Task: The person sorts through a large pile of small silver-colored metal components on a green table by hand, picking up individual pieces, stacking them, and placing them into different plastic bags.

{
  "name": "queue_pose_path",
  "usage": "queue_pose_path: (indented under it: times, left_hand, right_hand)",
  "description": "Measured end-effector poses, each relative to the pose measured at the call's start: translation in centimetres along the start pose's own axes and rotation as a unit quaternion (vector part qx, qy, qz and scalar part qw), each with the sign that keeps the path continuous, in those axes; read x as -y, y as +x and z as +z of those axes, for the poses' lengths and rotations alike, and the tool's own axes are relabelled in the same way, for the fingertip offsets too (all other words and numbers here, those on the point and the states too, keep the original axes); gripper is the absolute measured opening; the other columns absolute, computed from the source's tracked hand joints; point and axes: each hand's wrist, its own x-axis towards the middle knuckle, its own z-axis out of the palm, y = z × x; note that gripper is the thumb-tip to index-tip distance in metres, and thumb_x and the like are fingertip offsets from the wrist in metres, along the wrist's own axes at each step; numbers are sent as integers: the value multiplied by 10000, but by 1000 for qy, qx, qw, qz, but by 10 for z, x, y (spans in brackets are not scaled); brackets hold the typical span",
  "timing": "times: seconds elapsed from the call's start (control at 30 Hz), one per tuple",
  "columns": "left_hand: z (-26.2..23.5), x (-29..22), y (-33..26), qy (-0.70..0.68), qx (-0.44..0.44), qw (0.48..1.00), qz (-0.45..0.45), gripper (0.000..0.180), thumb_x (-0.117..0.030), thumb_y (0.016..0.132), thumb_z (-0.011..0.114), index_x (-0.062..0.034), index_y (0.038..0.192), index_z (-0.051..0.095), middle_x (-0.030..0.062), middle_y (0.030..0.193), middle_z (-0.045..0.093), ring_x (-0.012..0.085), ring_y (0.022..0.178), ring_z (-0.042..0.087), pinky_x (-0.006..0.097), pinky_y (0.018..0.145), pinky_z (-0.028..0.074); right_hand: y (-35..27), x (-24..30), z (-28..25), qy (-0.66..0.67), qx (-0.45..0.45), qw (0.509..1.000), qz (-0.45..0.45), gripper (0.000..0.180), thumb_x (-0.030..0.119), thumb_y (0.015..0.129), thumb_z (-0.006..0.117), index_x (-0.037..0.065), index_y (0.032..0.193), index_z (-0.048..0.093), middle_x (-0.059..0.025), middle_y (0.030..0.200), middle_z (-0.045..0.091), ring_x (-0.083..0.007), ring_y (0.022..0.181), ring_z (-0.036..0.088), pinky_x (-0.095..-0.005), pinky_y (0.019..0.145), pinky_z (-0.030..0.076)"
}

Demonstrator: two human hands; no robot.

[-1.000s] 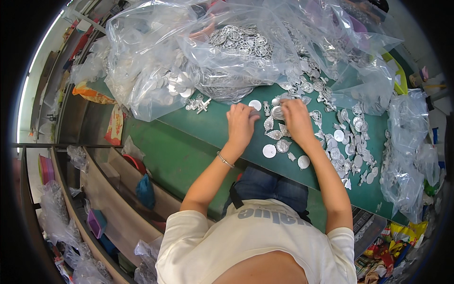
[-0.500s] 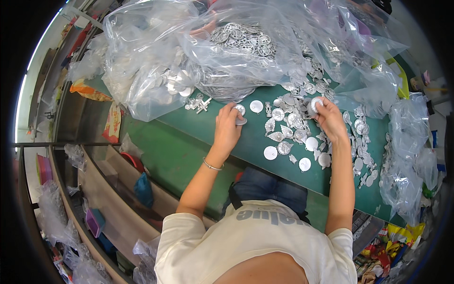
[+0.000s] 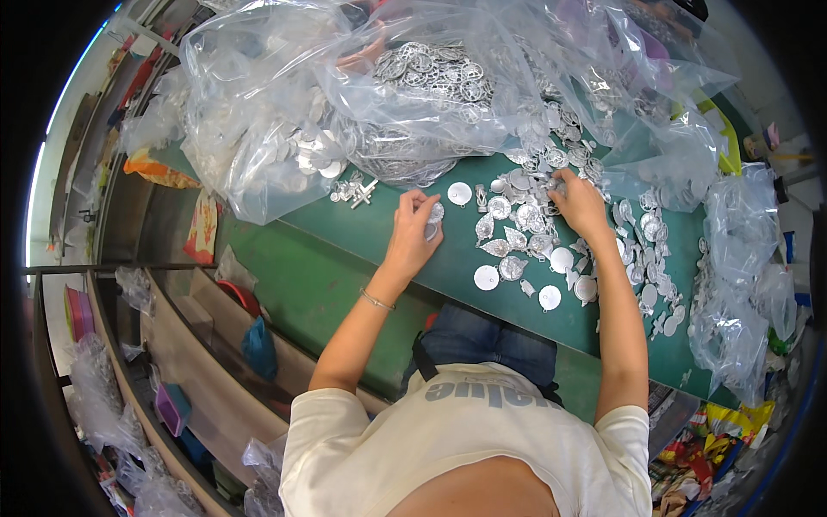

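My left hand [image 3: 413, 231] is closed around a few round silver pendants [image 3: 436, 214], held just above the table's near edge. The fingers of my right hand [image 3: 579, 205] pinch down into a loose pile of silver pendants [image 3: 527, 217]; what lies between the fingertips is hidden. That pile mixes discs and leaf shapes. Between my hands a single round disc [image 3: 460, 194] lies flat, and another white-faced disc [image 3: 487, 277] rests nearer to me. Small silver cross pieces [image 3: 364, 194] sit left of my left hand.
Clear plastic bags [image 3: 258, 129] cover the back of the green table [image 3: 431, 293]; one holds a heap of openwork silver pieces [image 3: 435, 73]. More pendants [image 3: 650, 258] are scattered beside my right forearm. A plastic bag [image 3: 741, 267] borders the right side. Wooden shelving [image 3: 215, 362] stands at left.
My right hand has moved down and slightly left into the pile, and the round disc it held no longer shows. My left hand has turned, still holding its pendants.
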Motion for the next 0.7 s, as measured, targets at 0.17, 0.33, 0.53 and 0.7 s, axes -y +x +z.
queue_pose_path:
  times: [0.17, 0.33, 0.53, 0.7]
  left_hand:
    - [8, 12, -7, -34, -62, 997, 19, 384, 68, 682, 624, 0, 1035, 488, 160, 1014, 519, 307, 908, 531, 368, 804, 432]
    - [6, 16, -9, -162, -90, 980, -76, 243, 61, 828, 483, 9, 1065, 466, 137, 973, 570, 218, 854, 577, 301, 767, 459]
    - [-16, 10, -3, -280, -145, 906, -282, 218, -46, 873, 500, -25, 1090, 501, 66, 858, 555, 163, 818, 566, 298, 709, 473]
    - [-16, -4, -9, 91, -23, 988, -124, 482, -242, 673, 758, -20, 1034, 527, 167, 925, 525, 370, 786, 548, 406, 689, 467]
  right_hand:
    - [-27, 5, -21, -74, 29, 995, 53, 227, 202, 781, 621, 67, 958, 578, -174, 866, 640, -357, 841, 603, -440, 711, 460]
    - [-36, -3, -26, 156, -23, 988, 5, 161, 148, 792, 608, 52, 922, 614, -177, 816, 637, -326, 811, 615, -379, 713, 455]
    - [-44, 15, -13, 436, 125, 887, 88, 143, 164, 853, 597, 26, 885, 592, 50, 690, 532, -37, 591, 437, -206, 540, 361]
    - [-49, 31, -2, 564, 179, 798, 116, 101, 175, 859, 605, 82, 855, 567, 86, 633, 461, -2, 505, 346, -185, 433, 248]
